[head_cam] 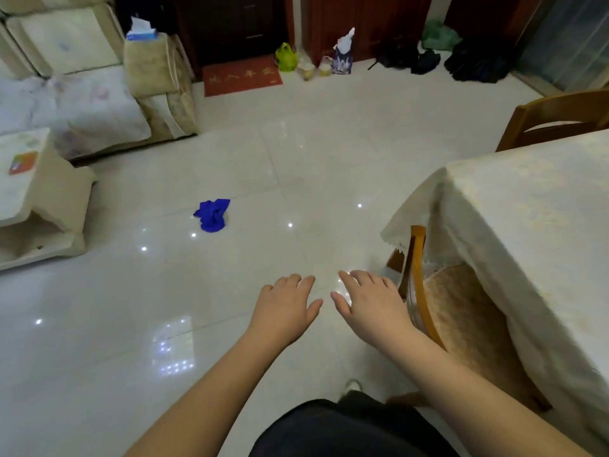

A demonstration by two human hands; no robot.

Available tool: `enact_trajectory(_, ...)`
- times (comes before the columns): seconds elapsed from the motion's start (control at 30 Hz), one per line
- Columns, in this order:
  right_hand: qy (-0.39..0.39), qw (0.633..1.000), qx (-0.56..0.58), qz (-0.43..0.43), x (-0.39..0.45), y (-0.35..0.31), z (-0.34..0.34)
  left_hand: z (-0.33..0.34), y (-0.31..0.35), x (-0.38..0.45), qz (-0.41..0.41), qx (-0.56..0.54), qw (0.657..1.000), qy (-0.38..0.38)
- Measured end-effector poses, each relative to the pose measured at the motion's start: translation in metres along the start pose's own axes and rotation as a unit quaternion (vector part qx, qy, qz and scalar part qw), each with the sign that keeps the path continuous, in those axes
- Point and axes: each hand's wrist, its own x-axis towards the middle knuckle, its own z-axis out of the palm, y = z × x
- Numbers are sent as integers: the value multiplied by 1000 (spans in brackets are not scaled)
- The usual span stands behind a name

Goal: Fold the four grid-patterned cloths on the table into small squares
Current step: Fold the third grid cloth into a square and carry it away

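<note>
- One crumpled blue cloth (pixel 212 215) lies on the floor (pixel 230 153), well ahead and to the left of my hands; I cannot make out any grid pattern on it from here, and it is the only cloth I can see.
- My left hand (pixel 286 308) and right hand (pixel 369 303) are both held out over the floor, palms down, fingers loosely spread and gripping nothing; the two thumbs are near each other but apart.
- The surface (pixel 534 206) on my right wears a pale tablecloth whose scalloped hem hangs over the near corner.
- Two wooden chairs: one chair (pixel 438 308) with a cushioned seat is tucked under the near edge, just beside my right hand; a second chair (pixel 557 117) stands at the far side.
- Between the cloth and the surface the glossy tiles are open, with spots of light reflected on them.
- On the left, one low side table (pixel 29 196) and one sofa (pixel 82 103) border that open stretch.
- At the far wall lie one red doormat (pixel 242 75) and a row of bags (pixel 316 61).
</note>
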Motion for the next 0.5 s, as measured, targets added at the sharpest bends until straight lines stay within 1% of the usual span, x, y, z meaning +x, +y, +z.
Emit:
enact_trajectory(0.17, -9, 1000, 17, 15, 53, 13, -7, -8, -19, 49, 12, 14, 1000, -6)
enact_trajectory(0.33, -9, 999, 33, 21, 126, 32, -21, -30, -42, 125, -16, 40, 999, -18)
enact_trajectory(0.43, -8, 999, 36, 15, 163, 39, -39, -51, -51, 163, -20, 44, 999, -19)
enact_trajectory(0.5, 0, 1000, 28, 2, 185, 44, -52, -62, -53, 187, -13, 47, 999, -6)
